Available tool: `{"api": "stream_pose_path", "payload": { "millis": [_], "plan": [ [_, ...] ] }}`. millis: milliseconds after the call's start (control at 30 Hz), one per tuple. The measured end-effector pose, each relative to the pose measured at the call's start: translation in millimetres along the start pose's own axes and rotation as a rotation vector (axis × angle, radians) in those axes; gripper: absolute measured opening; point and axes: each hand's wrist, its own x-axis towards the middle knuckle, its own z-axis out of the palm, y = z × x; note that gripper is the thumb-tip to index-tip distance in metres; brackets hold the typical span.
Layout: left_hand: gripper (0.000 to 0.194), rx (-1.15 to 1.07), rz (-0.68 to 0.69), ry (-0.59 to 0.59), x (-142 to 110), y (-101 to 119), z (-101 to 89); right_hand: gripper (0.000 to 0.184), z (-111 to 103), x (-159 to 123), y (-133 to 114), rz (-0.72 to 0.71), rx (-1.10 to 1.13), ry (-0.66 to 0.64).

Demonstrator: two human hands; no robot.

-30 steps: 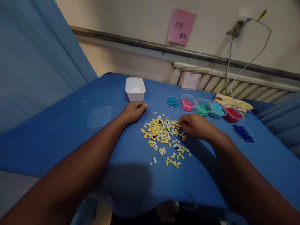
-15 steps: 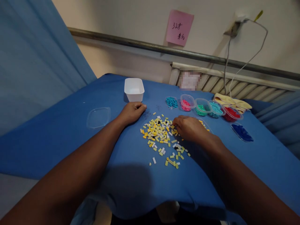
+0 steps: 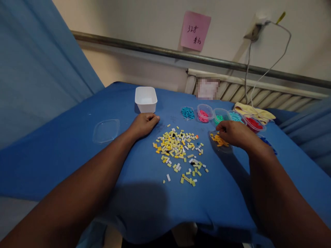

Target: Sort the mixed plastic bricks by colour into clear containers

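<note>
My left hand (image 3: 144,124) rests on the blue cloth, fingers curled in and nothing seen in them, just in front of a white bin (image 3: 146,99). Beside it lies a loose pile of small toy bricks (image 3: 174,144), mostly yellow and white, with a few orange and black ones. On the right, my right hand (image 3: 231,132) is over a clear shallow tray (image 3: 224,149) of orange bricks (image 3: 219,139). Its thumb and fingertips are pinched together; whatever they hold is too small or hidden to make out.
Behind my right hand stands a row of clear tubs with teal (image 3: 187,113), pink (image 3: 203,116), green (image 3: 218,119), turquoise and red bricks (image 3: 253,122). Dark blue bricks (image 3: 269,143) are partly covered by my wrist. A clear lid (image 3: 106,131) lies left; a yellow cloth (image 3: 254,112) sits behind.
My right hand has moved right, from the edge of the brick pile to above the tray of orange bricks. My left hand has stayed in place.
</note>
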Motion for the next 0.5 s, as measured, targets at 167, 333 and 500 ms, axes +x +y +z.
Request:
{"api": "stream_pose_path", "payload": {
  "millis": [167, 333, 500],
  "plan": [
    [0.044, 0.004, -0.010, 0.003, -1, 3, -1.5, 0.021, 1, -1, -3, 0.003, -0.024, 0.040],
    [0.045, -0.002, -0.022, 0.000, 0, -1, 0.8, 0.019, 6, -11, -60, -0.312, 0.303, 0.139],
    [0.045, -0.007, -0.019, 0.000, 0, -3, 2.4, 0.021, 19, -16, -115, -0.429, 0.260, 0.034]
  ]
}}
